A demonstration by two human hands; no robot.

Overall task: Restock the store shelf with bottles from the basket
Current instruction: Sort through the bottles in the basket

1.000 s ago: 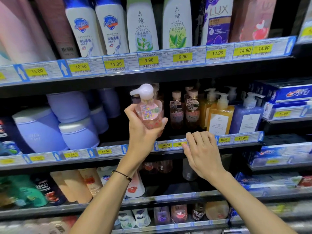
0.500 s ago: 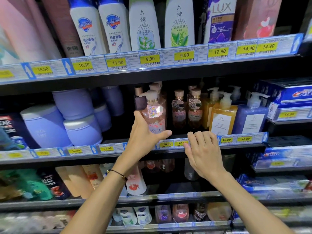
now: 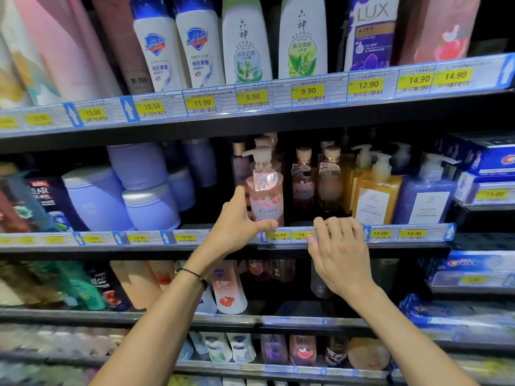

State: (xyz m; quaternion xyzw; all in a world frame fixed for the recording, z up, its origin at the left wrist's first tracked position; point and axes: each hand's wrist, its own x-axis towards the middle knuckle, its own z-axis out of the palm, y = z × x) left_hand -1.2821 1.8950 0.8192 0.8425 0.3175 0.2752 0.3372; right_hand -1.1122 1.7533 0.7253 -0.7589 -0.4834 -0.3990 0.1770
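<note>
Bottle (image 3: 266, 196), pink with a pump and the word "Kustie", stood upright at the front of the middle shelf (image 3: 111, 250), above the 28.00 tag (image 3: 279, 234). Left hand (image 3: 237, 227) gripped its base, thumb across the front; right hand (image 3: 340, 252) had its fingers hooked over the price rail (image 3: 412, 232) just beside it. Safeguard bottles (image 3: 156, 51) and a LUX bottle (image 3: 370, 34) stood on the shelf above.

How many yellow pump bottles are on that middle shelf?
2: a front yellow bottle beside the blue pump bottle, and a rear yellow bottle behind it, leftward. More may be hidden behind.
</note>
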